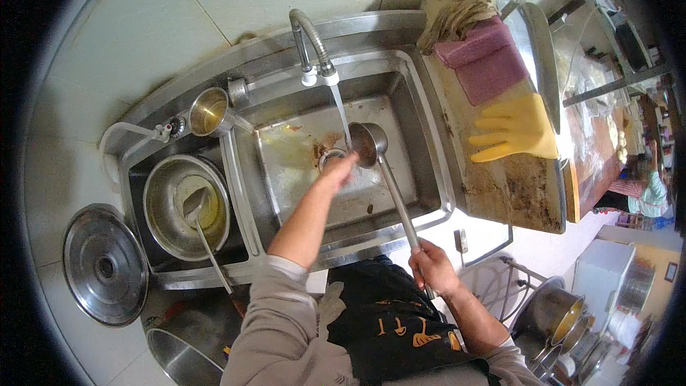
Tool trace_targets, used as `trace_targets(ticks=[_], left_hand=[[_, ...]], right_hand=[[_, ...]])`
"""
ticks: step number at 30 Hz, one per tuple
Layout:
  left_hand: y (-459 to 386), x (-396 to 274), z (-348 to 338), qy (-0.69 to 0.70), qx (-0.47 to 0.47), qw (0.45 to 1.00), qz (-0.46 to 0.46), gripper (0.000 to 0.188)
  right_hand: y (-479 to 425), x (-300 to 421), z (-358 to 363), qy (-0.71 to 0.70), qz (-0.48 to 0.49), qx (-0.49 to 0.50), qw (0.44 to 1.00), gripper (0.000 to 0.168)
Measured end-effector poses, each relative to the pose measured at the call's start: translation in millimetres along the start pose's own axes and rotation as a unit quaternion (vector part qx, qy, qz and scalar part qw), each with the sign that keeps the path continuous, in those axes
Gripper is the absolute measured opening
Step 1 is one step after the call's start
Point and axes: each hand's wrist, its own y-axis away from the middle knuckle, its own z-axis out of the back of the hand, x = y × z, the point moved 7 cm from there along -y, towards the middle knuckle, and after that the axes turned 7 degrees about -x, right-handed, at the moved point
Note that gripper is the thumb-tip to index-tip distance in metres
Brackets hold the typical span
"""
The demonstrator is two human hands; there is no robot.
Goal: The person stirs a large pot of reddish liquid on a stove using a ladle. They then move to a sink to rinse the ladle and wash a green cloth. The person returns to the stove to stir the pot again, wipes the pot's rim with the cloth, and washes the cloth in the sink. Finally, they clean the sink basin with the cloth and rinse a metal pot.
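My right hand [437, 268] grips the long handle of a metal ladle [370, 145], whose bowl is held over the right basin of a stainless steel sink [345, 203]. Water runs from the flexible faucet [313, 32] into or onto the ladle's bowl. My left hand [340, 171] is blurred at the near left rim of the bowl, above the drain; its fingers are partly hidden and I cannot tell whether it holds anything. Brown and yellowish food bits lie on the basin floor.
In the left basin stands a steel bowl [153, 209] with another ladle [206, 246] in it. A metal pot [206, 112] rests behind. At right, a board [498, 193] bears a yellow rubber glove [517, 128] and a purple cloth [487, 64]. A person [646, 193] is far right.
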Motion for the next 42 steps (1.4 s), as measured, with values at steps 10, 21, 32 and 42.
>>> trace_targets(ticks=[10,21,32,42], left_hand=[[-21.1,-5.7,-32.3,-0.015,-0.192,0.968,-0.161,0.026],[21.6,-91.8,-9.3,-0.317,-0.066,0.872,-0.367,0.027],[0.1,-109.4,30.8,-0.331,-0.108,0.896,-0.274,0.023],[22.5,-97.7,29.7,0.275,0.079,0.955,-0.082,0.024]], right_hand=[[13.4,-12.9,-0.4,-0.163,-0.059,0.046,0.984,0.028],[20.8,-4.5,27.1,-0.116,-0.088,0.077,0.986,0.036],[1.0,1.7,23.2,0.011,-0.023,0.021,0.999,0.022],[-7.8,-5.3,-2.0,0.079,-0.006,0.036,0.996,0.039]])
